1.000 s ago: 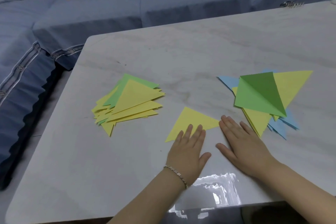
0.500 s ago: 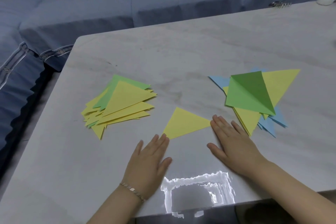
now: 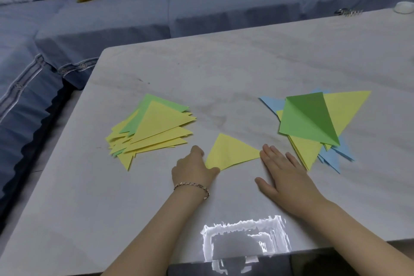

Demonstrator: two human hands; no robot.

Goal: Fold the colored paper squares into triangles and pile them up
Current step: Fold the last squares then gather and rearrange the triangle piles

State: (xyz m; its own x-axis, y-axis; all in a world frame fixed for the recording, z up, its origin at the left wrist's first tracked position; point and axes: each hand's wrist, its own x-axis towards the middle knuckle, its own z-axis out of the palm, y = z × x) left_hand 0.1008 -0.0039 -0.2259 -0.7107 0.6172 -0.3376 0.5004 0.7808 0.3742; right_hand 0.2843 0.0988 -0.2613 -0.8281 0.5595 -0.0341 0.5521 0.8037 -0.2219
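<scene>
At the left of the desk (image 3: 224,69) lies the pile of folded triangles (image 3: 156,127), mostly yellow with some green, fanned out rather than squared. The step in hand, as I judge it, is moving the finished piece onto that pile. To do it well I should lift by the corner without springing the crease, carry it low, and lay its long edge along the top sheet's so the pile sprawls no further.

My left grip (image 3: 193,168) sits just right of the pile with its fingers curled and the thumb on the near left corner of the yellow triangle (image 3: 231,152). It looks to be pinching that corner, though the underside is hidden. The triangle lies flat between my hands.

My right grip (image 3: 284,172) is released, its fingers straight and flat on the desk, with the fingertips (image 3: 266,149) touching the triangle's right tip. It should lift away before the left pulls. Just right of it sits the heap of paper (image 3: 349,107), where a green sheet (image 3: 298,123) with one flap raised tops the yellow and blue.
</scene>
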